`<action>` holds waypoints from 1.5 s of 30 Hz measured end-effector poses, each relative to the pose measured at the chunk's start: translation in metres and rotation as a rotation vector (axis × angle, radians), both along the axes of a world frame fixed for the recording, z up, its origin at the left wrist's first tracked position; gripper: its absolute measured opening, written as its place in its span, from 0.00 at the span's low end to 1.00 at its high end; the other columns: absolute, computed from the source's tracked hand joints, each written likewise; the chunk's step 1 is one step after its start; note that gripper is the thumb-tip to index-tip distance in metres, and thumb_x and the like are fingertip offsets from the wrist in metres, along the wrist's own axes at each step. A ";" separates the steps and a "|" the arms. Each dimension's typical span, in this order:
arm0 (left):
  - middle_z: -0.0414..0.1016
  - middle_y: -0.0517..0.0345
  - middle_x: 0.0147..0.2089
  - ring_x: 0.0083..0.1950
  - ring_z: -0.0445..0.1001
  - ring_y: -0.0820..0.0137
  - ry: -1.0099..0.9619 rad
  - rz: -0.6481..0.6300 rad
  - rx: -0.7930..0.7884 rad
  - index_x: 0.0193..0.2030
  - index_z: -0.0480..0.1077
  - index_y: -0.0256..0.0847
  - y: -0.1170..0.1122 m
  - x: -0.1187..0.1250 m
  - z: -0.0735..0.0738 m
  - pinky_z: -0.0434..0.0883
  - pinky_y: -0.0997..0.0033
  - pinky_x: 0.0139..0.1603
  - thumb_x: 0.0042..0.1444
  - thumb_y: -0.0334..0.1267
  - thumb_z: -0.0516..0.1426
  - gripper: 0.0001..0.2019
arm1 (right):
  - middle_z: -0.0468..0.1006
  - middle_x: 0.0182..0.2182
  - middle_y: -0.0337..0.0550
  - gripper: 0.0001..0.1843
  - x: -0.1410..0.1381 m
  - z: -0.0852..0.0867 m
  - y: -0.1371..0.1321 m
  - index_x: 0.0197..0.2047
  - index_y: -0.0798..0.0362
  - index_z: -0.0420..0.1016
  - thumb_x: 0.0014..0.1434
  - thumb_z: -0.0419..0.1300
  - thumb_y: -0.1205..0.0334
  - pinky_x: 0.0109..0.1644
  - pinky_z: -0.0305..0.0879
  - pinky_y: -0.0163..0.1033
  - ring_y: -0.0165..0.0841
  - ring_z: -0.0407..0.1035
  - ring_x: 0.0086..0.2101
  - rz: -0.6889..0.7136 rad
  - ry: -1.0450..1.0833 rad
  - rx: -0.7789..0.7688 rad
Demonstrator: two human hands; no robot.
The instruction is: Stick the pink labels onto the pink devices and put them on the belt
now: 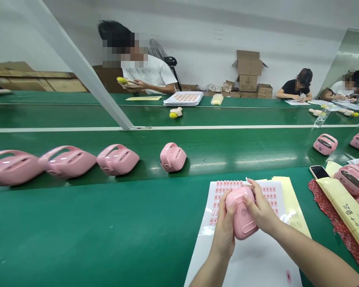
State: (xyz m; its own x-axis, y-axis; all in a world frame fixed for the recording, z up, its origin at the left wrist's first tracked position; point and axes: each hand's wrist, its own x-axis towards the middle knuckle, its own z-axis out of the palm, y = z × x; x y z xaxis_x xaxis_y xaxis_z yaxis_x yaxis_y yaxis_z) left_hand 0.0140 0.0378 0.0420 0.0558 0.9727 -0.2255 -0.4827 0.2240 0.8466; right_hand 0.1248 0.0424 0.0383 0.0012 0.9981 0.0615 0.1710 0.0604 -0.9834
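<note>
L hand (223, 228) & R hand (259, 206) gripped pink plastic case (242, 223) by its sides above sticker sheet (271, 199); prob. light, stiff, slippery, so hold sides firmly.

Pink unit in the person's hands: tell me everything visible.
The pink plastic housing is a rounded, glossy shell with small dark printing on its upward face. It is gripped between the left hand and right hand, tilted, over a white sheet of small pink labels. Whether it touches the sheet cannot be told.
</note>
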 end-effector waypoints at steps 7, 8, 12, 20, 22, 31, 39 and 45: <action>0.65 0.50 0.56 0.59 0.61 0.57 0.118 0.080 0.004 0.50 0.65 0.46 -0.001 0.006 -0.016 0.62 0.62 0.54 0.47 0.56 0.58 0.26 | 0.67 0.53 0.53 0.28 -0.003 -0.022 0.010 0.59 0.53 0.54 0.60 0.47 0.47 0.60 0.53 0.49 0.38 0.61 0.55 -0.059 0.137 -0.025; 0.65 0.50 0.56 0.59 0.61 0.57 0.140 0.068 -0.004 0.51 0.64 0.47 -0.002 0.007 -0.017 0.62 0.62 0.54 0.45 0.54 0.60 0.27 | 0.67 0.54 0.54 0.29 -0.002 -0.023 0.010 0.59 0.53 0.53 0.60 0.47 0.47 0.60 0.52 0.50 0.38 0.60 0.55 -0.064 0.145 -0.034; 0.66 0.52 0.54 0.56 0.64 0.55 0.254 0.070 0.058 0.53 0.62 0.49 -0.003 0.011 -0.018 0.61 0.58 0.55 0.34 0.43 0.67 0.35 | 0.66 0.55 0.54 0.32 0.001 -0.018 0.007 0.61 0.52 0.49 0.59 0.48 0.45 0.61 0.50 0.52 0.38 0.59 0.56 -0.073 0.143 0.016; 0.69 0.53 0.49 0.53 0.66 0.59 0.130 0.077 0.044 0.47 0.65 0.46 0.009 0.014 -0.019 0.64 0.62 0.51 0.47 0.57 0.57 0.24 | 0.62 0.59 0.54 0.35 0.009 -0.012 0.003 0.63 0.51 0.44 0.59 0.46 0.42 0.63 0.44 0.52 0.36 0.53 0.59 -0.009 0.157 0.043; 0.69 0.52 0.49 0.54 0.65 0.58 0.166 0.072 0.060 0.47 0.65 0.45 0.009 0.014 -0.024 0.63 0.62 0.52 0.45 0.55 0.59 0.25 | 0.63 0.58 0.53 0.33 0.009 -0.016 0.004 0.63 0.51 0.46 0.60 0.46 0.44 0.63 0.44 0.52 0.36 0.54 0.59 -0.022 0.155 0.041; 0.73 0.54 0.45 0.55 0.66 0.58 0.062 0.208 -0.053 0.45 0.67 0.45 0.022 -0.012 -0.034 0.66 0.63 0.49 0.42 0.53 0.61 0.24 | 0.71 0.47 0.53 0.21 0.051 -0.035 0.058 0.55 0.53 0.56 0.58 0.47 0.71 0.50 0.65 0.48 0.35 0.70 0.46 -0.195 -0.226 0.167; 0.73 0.59 0.42 0.51 0.69 0.63 0.054 0.421 -0.056 0.42 0.66 0.47 0.030 -0.028 -0.043 0.69 0.68 0.44 0.47 0.57 0.55 0.21 | 0.72 0.40 0.48 0.29 0.014 -0.068 0.101 0.49 0.53 0.66 0.43 0.54 0.81 0.48 0.65 0.51 0.38 0.70 0.39 -0.062 -0.428 0.180; 0.68 0.61 0.48 0.49 0.68 0.66 0.034 0.415 -0.074 0.44 0.62 0.51 0.026 -0.030 -0.041 0.69 0.71 0.39 0.43 0.52 0.61 0.22 | 0.72 0.38 0.46 0.28 0.000 -0.071 0.092 0.50 0.51 0.67 0.48 0.48 0.81 0.50 0.63 0.51 0.38 0.68 0.41 -0.020 -0.414 0.289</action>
State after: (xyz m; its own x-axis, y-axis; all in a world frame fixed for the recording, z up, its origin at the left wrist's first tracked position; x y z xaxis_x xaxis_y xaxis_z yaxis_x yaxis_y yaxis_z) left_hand -0.0163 0.0642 0.0008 -0.3456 0.8923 -0.2904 -0.5170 0.0772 0.8525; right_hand 0.1248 0.1341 -0.0332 -0.0631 0.9401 0.3350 0.5473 0.3133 -0.7761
